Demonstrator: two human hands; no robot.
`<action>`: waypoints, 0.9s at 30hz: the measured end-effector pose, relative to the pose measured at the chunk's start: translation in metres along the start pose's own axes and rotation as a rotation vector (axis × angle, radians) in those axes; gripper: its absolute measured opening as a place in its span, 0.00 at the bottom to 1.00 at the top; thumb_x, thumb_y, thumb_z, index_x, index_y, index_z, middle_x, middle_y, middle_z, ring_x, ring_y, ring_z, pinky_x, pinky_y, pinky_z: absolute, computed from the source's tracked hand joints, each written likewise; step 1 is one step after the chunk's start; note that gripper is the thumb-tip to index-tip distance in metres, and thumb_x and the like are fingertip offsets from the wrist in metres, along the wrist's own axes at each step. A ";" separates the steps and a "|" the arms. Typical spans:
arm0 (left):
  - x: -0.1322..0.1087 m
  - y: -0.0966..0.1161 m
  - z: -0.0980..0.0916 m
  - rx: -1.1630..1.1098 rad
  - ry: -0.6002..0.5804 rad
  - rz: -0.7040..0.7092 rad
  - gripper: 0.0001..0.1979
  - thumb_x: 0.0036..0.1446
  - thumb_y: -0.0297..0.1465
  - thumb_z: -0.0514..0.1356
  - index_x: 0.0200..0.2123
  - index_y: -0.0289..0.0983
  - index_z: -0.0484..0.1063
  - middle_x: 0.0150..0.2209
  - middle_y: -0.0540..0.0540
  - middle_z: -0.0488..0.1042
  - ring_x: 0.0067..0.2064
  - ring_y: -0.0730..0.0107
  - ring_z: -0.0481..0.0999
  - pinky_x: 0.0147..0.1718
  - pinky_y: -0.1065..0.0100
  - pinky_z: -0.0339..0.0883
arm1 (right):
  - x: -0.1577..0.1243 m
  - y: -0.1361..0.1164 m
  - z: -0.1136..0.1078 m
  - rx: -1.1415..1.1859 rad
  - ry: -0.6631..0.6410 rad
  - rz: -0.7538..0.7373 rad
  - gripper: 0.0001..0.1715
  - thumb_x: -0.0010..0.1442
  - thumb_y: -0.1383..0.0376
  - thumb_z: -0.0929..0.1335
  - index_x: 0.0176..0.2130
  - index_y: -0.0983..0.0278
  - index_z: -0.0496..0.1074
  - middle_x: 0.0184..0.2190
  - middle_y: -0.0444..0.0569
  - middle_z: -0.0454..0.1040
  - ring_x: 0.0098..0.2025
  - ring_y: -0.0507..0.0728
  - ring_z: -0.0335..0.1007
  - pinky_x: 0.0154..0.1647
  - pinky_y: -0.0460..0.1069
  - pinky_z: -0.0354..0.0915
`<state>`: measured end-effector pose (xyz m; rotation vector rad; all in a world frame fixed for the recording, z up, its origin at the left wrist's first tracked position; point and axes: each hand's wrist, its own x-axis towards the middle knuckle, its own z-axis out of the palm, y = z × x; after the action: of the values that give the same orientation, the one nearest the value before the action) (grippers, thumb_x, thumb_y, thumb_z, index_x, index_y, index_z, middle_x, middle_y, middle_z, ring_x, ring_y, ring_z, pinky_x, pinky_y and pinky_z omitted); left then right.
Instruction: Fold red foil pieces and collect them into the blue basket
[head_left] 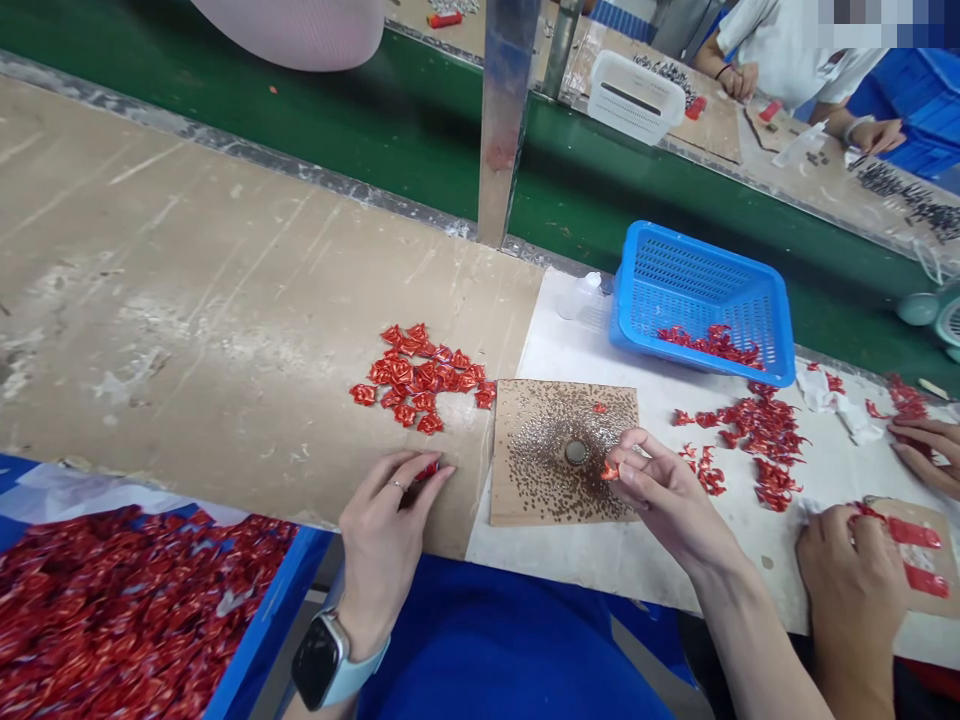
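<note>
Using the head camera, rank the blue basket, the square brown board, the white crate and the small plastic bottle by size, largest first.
1. Blue basket
2. Square brown board
3. White crate, though it sits farther away, so its true rank is unsure.
4. Small plastic bottle

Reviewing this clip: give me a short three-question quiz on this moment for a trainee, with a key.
1. Which hand has the smartwatch on its wrist?
2. True or false: the right hand holds a red piece over the square brown board.
3. Which holds the largest mass of red pieces?
A. The blue plastic basket
B. The blue-rimmed bin at the lower left
C. The square brown board

Key:
1. The left hand
2. True
3. B
</note>
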<state>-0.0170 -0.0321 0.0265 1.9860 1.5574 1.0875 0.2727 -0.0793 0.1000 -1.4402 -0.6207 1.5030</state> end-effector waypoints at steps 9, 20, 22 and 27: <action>0.006 0.009 -0.003 -0.207 -0.099 -0.038 0.05 0.65 0.31 0.67 0.42 0.43 0.84 0.41 0.48 0.87 0.40 0.66 0.87 0.44 0.66 0.84 | -0.001 0.000 -0.001 0.071 -0.057 -0.005 0.25 0.56 0.51 0.82 0.38 0.58 0.69 0.25 0.37 0.65 0.22 0.48 0.43 0.23 0.45 0.43; 0.007 0.073 0.009 -0.504 -0.208 -0.124 0.13 0.64 0.27 0.68 0.50 0.45 0.83 0.41 0.52 0.88 0.38 0.70 0.89 0.42 0.72 0.85 | -0.023 -0.002 0.020 -0.116 0.056 -0.280 0.09 0.67 0.58 0.77 0.40 0.55 0.75 0.36 0.43 0.77 0.37 0.53 0.71 0.36 0.45 0.69; 0.008 0.085 0.007 -0.528 -0.194 -0.137 0.13 0.61 0.26 0.70 0.49 0.45 0.83 0.38 0.54 0.88 0.34 0.72 0.88 0.38 0.76 0.84 | -0.028 -0.007 0.032 -0.124 0.063 -0.355 0.06 0.68 0.61 0.77 0.40 0.54 0.76 0.36 0.42 0.78 0.41 0.53 0.75 0.42 0.45 0.73; 0.013 0.099 0.003 -0.548 -0.166 -0.124 0.13 0.60 0.25 0.72 0.46 0.47 0.83 0.39 0.57 0.87 0.34 0.75 0.87 0.38 0.79 0.83 | -0.034 -0.013 0.055 -0.130 0.096 -0.402 0.05 0.68 0.65 0.76 0.41 0.55 0.77 0.39 0.44 0.80 0.48 0.55 0.79 0.48 0.47 0.77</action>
<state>0.0492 -0.0500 0.0990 1.5430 1.1256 1.1176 0.2194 -0.0900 0.1371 -1.3766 -0.9017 1.0898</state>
